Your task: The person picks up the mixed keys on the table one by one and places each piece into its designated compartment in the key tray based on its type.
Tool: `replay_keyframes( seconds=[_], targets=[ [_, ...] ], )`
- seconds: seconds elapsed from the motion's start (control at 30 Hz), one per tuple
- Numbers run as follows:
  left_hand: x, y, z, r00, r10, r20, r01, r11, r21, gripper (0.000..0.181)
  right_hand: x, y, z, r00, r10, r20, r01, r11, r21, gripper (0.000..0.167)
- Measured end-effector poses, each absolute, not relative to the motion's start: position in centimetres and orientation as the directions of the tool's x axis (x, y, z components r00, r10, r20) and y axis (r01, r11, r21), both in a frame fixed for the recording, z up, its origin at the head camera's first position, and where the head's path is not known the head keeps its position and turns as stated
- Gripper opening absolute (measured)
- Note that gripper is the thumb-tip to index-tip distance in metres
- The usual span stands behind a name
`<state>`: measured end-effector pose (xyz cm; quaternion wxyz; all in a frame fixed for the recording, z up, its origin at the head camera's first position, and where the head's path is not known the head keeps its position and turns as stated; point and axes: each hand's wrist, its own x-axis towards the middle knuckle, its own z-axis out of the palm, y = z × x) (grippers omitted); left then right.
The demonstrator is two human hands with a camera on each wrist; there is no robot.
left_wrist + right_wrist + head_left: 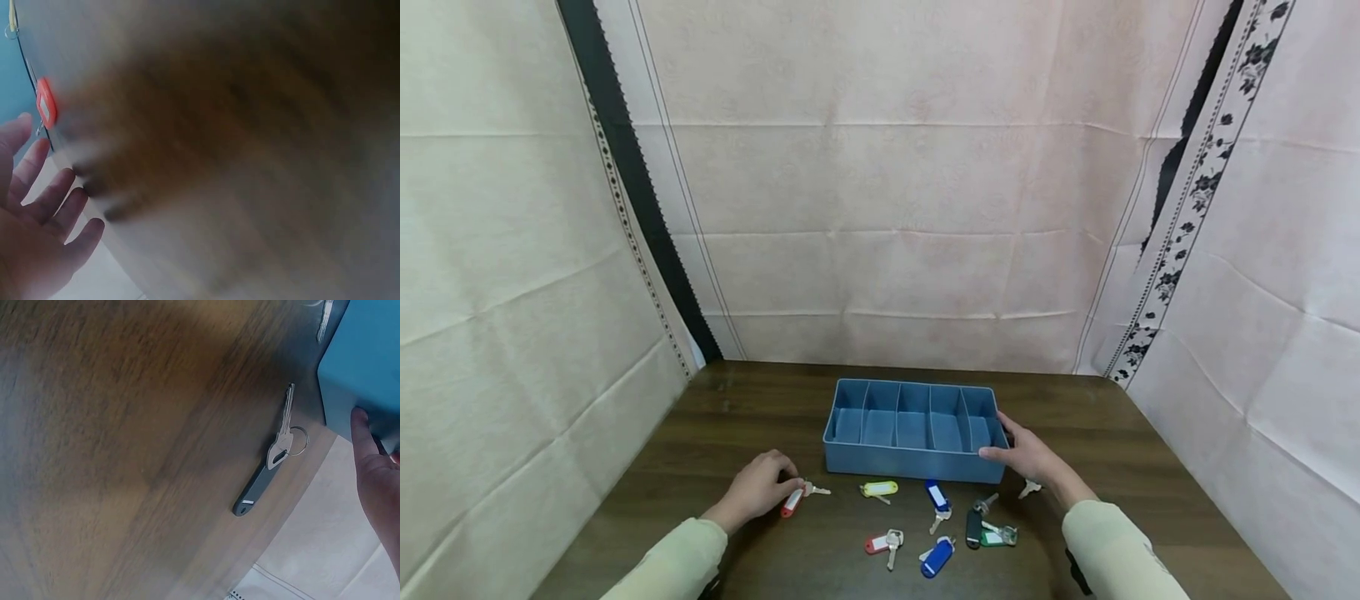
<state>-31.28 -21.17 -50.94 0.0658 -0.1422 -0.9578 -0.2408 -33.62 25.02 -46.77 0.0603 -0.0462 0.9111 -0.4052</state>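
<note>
A blue compartment box [914, 461] stands on the wooden table. My right hand [1028, 457] grips its right end, with the thumb at the front corner and the fingers along the side. In the right wrist view a finger [361, 428] lies against the blue wall. My left hand [762, 481] is at a key with a red tag [792, 502], left of the box. The left wrist view has the fingers loosely spread, the red tag [46, 105] just beyond the thumb and index fingertips. A key with a dark tag [255, 487] lies near my right hand, partly hidden by the forearm in the head view.
In front of the box lie several tagged keys: a yellow tag [879, 488], a red tag [876, 544], two blue tags [937, 558], a black tag [973, 529] and a green tag [992, 537]. Pale cloth [880, 183] hangs behind the table and at both sides.
</note>
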Motion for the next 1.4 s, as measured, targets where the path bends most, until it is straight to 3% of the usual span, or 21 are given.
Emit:
replay_keyframes(
  seconds=[0.27, 0.53, 0.87, 1.4],
  targets=[
    [-31.3, -20.8, -50.9, -0.96, 0.214, 0.179, 0.272, 0.866, 0.42, 0.008, -33.4, 24.9, -46.7, -0.989, -0.126, -0.08, -0.025, 0.664, -0.747, 0.11],
    [-31.2, -20.2, -50.6, -0.955, 0.215, 0.207, 0.282, 0.875, 0.393, 0.009, -33.3, 25.1, -46.5, -0.989, -0.129, -0.075, -0.03, 0.664, -0.747, 0.097],
    [-31.2, -19.6, -50.5, -0.957, 0.18, 0.227, 0.26, 0.878, 0.401, 0.011, -33.4, 25.0, -46.5, -0.988, -0.132, -0.076, -0.031, 0.665, -0.746, 0.108],
    [-30.4, -17.6, -48.7, -0.891, 0.031, 0.453, 0.267, 0.844, 0.466, 0.016, -33.3, 24.9, -46.6, -0.989, -0.117, -0.085, -0.01, 0.647, -0.762, 0.109]
  ],
)
